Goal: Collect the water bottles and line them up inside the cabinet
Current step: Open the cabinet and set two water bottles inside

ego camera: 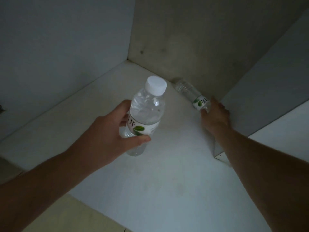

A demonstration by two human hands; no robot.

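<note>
Bottles (145, 113) (192, 94), leaf labels, hands (107, 131) (215, 114) gripping

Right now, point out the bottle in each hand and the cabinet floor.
Left-hand bottle (147, 111), head view, clear shoulder.
Right-hand bottle (187, 90), head view, ribbed body.
Cabinet floor (167, 173), head view, bare panel.

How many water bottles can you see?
2. One bottle is upright in the left hand; the other bottle is by the cabinet's back wall, held by the right hand.
</note>
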